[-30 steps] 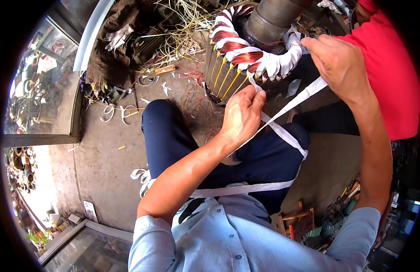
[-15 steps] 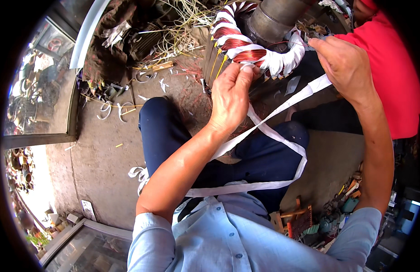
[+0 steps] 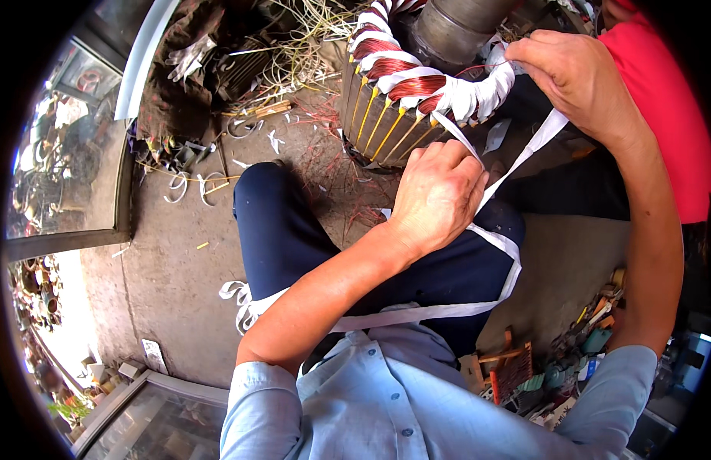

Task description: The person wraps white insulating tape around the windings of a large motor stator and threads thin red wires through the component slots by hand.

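While the left hand hangs over the gap between the knees, its grip is closed on the white tape, knuckles up. Right hand sits higher, beside the near right end of the coil ring, its grip also clamped on the tape, which runs down from under the curled fingers; what the thumb and fingertip pinch I can't tell from here. One tape stretch goes from the ring's lower edge to the left hand; more loops over the dark blue trousers and across the lap. Coil ring is beyond the knees, atop a slotted core with yellow strips down its side; copper-red winding shows between white wraps, right part nearly all white. Metal cylinder rises inside it. Co-worker's red shirt just right. Pale wires heaped upper left, scraps on the floor.
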A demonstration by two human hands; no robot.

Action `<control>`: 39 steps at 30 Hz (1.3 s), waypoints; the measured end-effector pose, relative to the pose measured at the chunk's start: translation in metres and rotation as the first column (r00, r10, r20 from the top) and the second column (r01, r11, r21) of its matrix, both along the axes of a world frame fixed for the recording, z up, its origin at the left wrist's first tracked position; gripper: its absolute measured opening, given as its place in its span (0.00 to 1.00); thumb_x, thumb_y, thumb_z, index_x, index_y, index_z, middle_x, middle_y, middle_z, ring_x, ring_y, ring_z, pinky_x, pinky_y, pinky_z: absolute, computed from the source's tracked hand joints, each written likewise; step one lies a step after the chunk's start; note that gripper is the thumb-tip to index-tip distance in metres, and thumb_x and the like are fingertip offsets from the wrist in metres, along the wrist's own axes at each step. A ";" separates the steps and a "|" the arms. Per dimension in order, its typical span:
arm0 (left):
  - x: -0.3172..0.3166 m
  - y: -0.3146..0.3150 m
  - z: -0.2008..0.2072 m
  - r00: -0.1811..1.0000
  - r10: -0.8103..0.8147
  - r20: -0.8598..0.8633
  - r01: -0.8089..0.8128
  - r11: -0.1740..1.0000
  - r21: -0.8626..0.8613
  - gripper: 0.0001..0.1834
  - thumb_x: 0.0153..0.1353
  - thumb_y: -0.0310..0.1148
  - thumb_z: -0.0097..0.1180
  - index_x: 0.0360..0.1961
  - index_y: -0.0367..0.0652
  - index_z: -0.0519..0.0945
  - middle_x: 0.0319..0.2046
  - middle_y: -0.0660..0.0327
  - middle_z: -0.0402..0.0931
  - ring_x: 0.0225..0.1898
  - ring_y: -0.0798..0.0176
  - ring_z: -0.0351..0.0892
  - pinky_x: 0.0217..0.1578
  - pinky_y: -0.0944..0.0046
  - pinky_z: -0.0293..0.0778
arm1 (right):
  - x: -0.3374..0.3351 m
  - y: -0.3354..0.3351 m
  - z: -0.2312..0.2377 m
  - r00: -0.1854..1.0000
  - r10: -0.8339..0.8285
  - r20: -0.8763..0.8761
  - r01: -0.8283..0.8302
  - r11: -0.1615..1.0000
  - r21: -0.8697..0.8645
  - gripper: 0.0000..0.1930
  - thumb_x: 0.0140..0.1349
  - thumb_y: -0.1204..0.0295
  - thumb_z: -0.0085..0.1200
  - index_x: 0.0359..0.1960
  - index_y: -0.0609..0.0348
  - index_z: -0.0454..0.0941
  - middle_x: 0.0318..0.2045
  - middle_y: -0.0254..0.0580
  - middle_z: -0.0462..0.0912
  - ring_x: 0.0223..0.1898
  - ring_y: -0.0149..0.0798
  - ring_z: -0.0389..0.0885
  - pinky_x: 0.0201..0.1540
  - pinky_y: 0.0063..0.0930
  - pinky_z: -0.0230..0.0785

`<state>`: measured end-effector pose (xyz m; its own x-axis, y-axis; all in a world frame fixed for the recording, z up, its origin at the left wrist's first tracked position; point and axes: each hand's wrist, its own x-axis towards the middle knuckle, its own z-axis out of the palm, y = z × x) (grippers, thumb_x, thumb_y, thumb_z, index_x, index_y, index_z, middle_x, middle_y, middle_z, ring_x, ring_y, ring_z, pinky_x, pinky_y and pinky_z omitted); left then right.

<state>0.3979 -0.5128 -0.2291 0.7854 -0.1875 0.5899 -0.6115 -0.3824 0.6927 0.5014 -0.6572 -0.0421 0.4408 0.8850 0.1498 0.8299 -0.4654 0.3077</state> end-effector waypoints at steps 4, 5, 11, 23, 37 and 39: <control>0.000 0.000 -0.006 1.000 -0.011 -0.005 0.011 1.000 0.023 0.04 0.58 0.28 0.60 0.29 0.40 0.78 0.32 0.56 0.73 0.35 0.49 0.73 0.37 0.52 0.66 | 0.002 0.003 -0.001 0.998 0.021 -0.061 -0.021 1.000 -0.010 0.07 0.57 0.79 0.57 0.38 0.60 0.77 0.27 0.45 0.77 0.31 0.51 0.78 0.30 0.40 0.68; 0.000 -0.001 -0.007 1.000 -0.012 -0.008 0.012 1.000 0.027 0.04 0.58 0.28 0.60 0.29 0.40 0.78 0.32 0.56 0.73 0.35 0.49 0.73 0.37 0.52 0.66 | 0.003 0.003 -0.004 0.998 0.032 -0.062 -0.032 0.999 0.003 0.07 0.57 0.79 0.57 0.38 0.59 0.77 0.26 0.44 0.77 0.31 0.51 0.78 0.30 0.40 0.68; 0.000 -0.001 -0.006 0.999 -0.012 -0.033 0.014 0.999 0.048 0.04 0.57 0.28 0.60 0.29 0.40 0.78 0.32 0.56 0.73 0.36 0.49 0.73 0.37 0.52 0.67 | 0.011 0.012 -0.032 1.000 0.001 0.005 -0.001 1.000 0.010 0.04 0.56 0.75 0.55 0.34 0.56 0.76 0.25 0.41 0.78 0.31 0.49 0.79 0.30 0.40 0.69; -0.005 0.029 -0.048 0.811 -0.227 -0.540 0.067 0.952 -0.300 0.22 0.72 0.44 0.44 0.36 0.34 0.79 0.30 0.52 0.73 0.35 0.51 0.74 0.41 0.55 0.70 | 0.020 0.015 -0.079 0.976 -0.080 -0.204 0.117 0.977 0.177 0.07 0.62 0.73 0.49 0.37 0.59 0.78 0.29 0.47 0.81 0.34 0.52 0.80 0.36 0.42 0.71; 0.009 0.043 -0.028 0.869 -0.170 -0.465 -0.140 0.817 -0.560 0.17 0.73 0.39 0.45 0.49 0.36 0.77 0.24 0.61 0.79 0.24 0.68 0.78 0.29 0.66 0.75 | 0.014 0.023 -0.092 0.968 -0.240 -0.080 0.250 0.954 0.165 0.06 0.56 0.73 0.45 0.29 0.61 0.74 0.25 0.49 0.80 0.30 0.57 0.79 0.33 0.49 0.68; 0.002 0.046 -0.028 0.841 -0.268 -0.470 -0.078 0.799 -0.596 0.18 0.73 0.40 0.44 0.50 0.36 0.77 0.25 0.60 0.80 0.25 0.68 0.78 0.29 0.66 0.76 | 0.016 0.022 -0.096 0.964 -0.254 -0.078 0.264 0.949 0.174 0.06 0.55 0.73 0.45 0.28 0.61 0.74 0.24 0.49 0.79 0.30 0.57 0.79 0.33 0.50 0.68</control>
<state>0.3999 -0.4666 -0.2570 0.9910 -0.0430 0.1270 -0.1137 0.2315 0.9662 0.5170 -0.6353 -0.1384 0.6629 0.6996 0.2665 0.6867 -0.7100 0.1559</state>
